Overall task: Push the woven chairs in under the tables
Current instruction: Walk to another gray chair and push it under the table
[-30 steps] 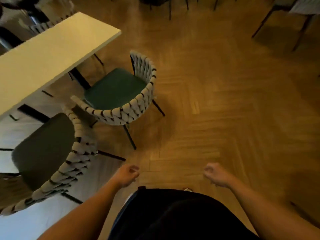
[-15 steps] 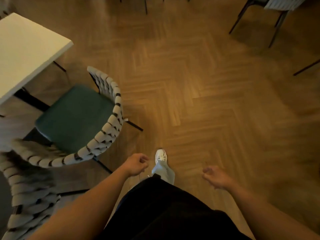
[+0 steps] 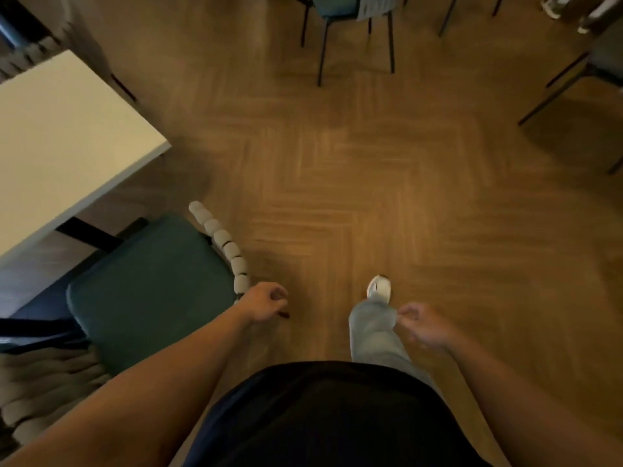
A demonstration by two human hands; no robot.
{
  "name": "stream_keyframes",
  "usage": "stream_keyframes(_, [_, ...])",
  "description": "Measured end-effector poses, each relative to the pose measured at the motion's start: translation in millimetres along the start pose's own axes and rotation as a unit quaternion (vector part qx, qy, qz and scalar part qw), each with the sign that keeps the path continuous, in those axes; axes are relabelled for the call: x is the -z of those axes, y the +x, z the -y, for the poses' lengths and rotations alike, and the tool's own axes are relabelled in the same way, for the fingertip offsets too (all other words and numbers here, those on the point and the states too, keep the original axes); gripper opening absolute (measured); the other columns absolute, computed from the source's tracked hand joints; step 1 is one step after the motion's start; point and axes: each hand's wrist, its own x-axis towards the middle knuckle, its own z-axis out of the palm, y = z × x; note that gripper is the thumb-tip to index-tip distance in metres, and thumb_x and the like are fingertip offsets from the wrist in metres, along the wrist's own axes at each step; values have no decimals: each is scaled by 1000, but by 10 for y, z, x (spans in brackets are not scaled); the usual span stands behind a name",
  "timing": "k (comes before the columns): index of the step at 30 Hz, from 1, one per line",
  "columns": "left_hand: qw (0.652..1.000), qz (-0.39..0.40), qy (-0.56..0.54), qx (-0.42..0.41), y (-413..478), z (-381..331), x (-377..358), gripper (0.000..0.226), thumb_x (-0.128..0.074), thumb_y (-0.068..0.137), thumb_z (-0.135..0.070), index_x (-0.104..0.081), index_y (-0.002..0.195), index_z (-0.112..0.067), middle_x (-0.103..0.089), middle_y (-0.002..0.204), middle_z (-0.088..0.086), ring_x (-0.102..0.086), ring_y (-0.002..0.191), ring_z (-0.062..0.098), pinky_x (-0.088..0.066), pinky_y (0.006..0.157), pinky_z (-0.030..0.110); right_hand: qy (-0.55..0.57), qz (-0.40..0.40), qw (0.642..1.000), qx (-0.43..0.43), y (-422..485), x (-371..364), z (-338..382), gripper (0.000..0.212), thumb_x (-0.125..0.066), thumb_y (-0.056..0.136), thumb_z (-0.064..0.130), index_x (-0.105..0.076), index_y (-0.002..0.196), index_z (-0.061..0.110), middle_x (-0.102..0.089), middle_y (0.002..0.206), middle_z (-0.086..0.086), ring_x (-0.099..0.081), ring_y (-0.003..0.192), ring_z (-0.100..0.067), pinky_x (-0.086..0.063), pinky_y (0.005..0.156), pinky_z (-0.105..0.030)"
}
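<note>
Hovering — left hand (image 3: 266,301) just beside woven chair (image 3: 148,288) | right hand (image 3: 421,326) apart

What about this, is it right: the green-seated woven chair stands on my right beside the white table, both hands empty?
Not quite. The head view shows the woven chair on your left, not your right. It does stand beside the white table, and the left hand and right hand are both empty.

The floor (image 3: 371,183) was herringbone wood with a soft sheen. The table top (image 3: 67,146) looked pale, smooth and matt. The chair (image 3: 151,291) had a matt green cloth seat and a back (image 3: 231,251) woven of thick pale straps. The far chairs (image 3: 337,8) stood on legs (image 3: 322,45) like thin dark metal.
</note>
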Motion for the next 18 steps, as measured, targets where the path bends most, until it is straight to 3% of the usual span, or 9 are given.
stream_keyframes(3, [998, -19, -37, 52, 458, -99, 329, 31, -61, 96, -24, -63, 125, -13, -67, 122, 10, -67, 103, 26, -55, 94, 39, -38, 9, 999, 20, 692, 507, 464, 4, -58, 100, 20, -58, 103, 17, -63, 82, -2, -60, 63, -18, -44, 42, -17])
stream_keyframes(5, [995, -23, -47, 81, 763, -182, 529, 33, -60, 96, -26, -63, 127, -14, -65, 126, 8, -64, 111, 26, -52, 99, 40, -69, 25, 997, 37, 1209, 855, 759, 15, -60, 99, 23, -61, 111, 13, -66, 89, -5, -63, 74, -21, -51, 58, -25])
stream_keyframes(7, [991, -34, -68, 109, 1030, -319, 718, 34, -60, 97, -26, -62, 129, -15, -65, 127, 8, -63, 114, 25, -51, 101, 38, -120, 48, 990, 62, 1684, 1239, 1082, 29, -62, 98, 26, -64, 120, 8, -71, 107, -10, -63, 88, -20, -49, 77, -29])
stream_keyframes(8, [988, -40, -84, 123, 1151, -415, 818, 34, -59, 97, -26, -62, 129, -15, -65, 126, 8, -63, 114, 25, -51, 101, 37, -143, 60, 985, 70, 1895, 1446, 1267, 31, -63, 98, 28, -64, 122, 8, -71, 112, -11, -63, 89, -19, -47, 79, -28])
stream_keyframes(12, [972, -78, -159, 155, 1606, -834, 1278, 35, -61, 95, -27, -63, 129, -15, -66, 124, 6, -63, 111, 22, -52, 94, 30, -182, 93, 976, 78, 2607, 2200, 2030, 25, -64, 97, 28, -65, 115, 11, -70, 107, -11, -65, 74, -18, -54, 66, -29])
stream_keyframes(15, [959, -114, -213, 148, 1899, -1111, 1713, 31, -61, 95, -20, -64, 126, -13, -69, 116, 5, -65, 92, 14, -47, 68, 10, -206, 110, 968, 86, 3018, 2581, 2693, 16, -63, 98, 23, -62, 110, 12, -67, 115, -16, -65, 83, -22, -59, 64, -31])
stream_keyframes(18, [944, -147, -250, 156, 2253, -1194, 2166, 30, -62, 94, -18, -65, 124, -15, -69, 110, 3, -64, 86, 10, -46, 67, 9, -237, 159, 954, 95, 3394, 2824, 3429, 27, -58, 101, 26, -58, 124, 11, -61, 125, -9, -66, 88, -18, -50, 54, -17])
